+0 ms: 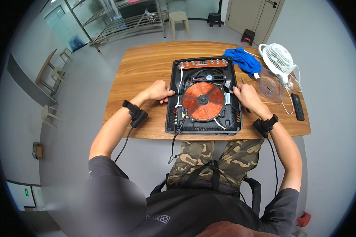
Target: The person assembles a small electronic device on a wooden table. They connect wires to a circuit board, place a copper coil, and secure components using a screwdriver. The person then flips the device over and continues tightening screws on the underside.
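An induction cooker (203, 130) with its top off lies on the wooden table in front of me. Inside it show a round copper coil (194, 107), a black cooling fan (194, 75) behind the coil, and an orange control board (188, 65) along the far edge. A white wire (180, 83) runs down the left inside. My left hand (160, 91) grips the cooker's left edge, thumb on the rim and fingers curled below. On the opposite edge my right hand (248, 96) has a similar grip, its lower fingers mostly hidden.
Behind my right hand lie a blue cloth (244, 62), a white desk fan (279, 59) and a clear plastic dish (268, 87). A flat black object (298, 107) rests near the table's right edge. A dark cord (174, 144) hangs from the cooker over the front edge.
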